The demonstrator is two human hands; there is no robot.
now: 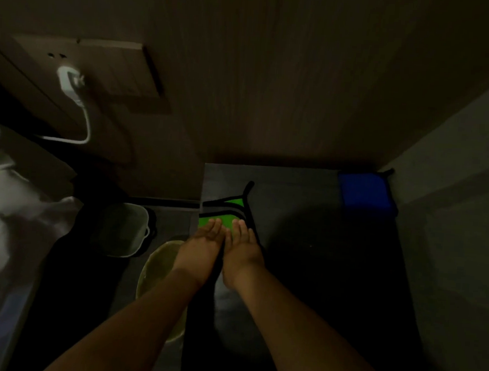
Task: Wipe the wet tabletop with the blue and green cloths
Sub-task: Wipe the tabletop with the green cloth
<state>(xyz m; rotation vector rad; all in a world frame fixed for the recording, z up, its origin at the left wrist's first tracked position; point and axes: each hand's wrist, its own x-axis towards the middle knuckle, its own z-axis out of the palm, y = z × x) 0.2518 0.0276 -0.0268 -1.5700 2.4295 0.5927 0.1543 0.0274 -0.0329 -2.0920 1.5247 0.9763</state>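
Observation:
A green cloth (226, 213) with a black border lies rumpled near the left edge of the dark tabletop (305, 247). Side by side, my left hand (204, 247) and my right hand (240, 250) press flat on the cloth's near part with straight fingers. A folded blue cloth (364, 193), also edged in black, lies at the far right corner of the table, apart from both hands. The scene is dim.
A grey bin (121, 229) and a pale round basin (156, 272) stand on the floor left of the table. A white plug with its cable (73, 86) hangs on the wooden wall. A pale wall (451, 228) bounds the table's right side. White bedding (1, 211) lies far left.

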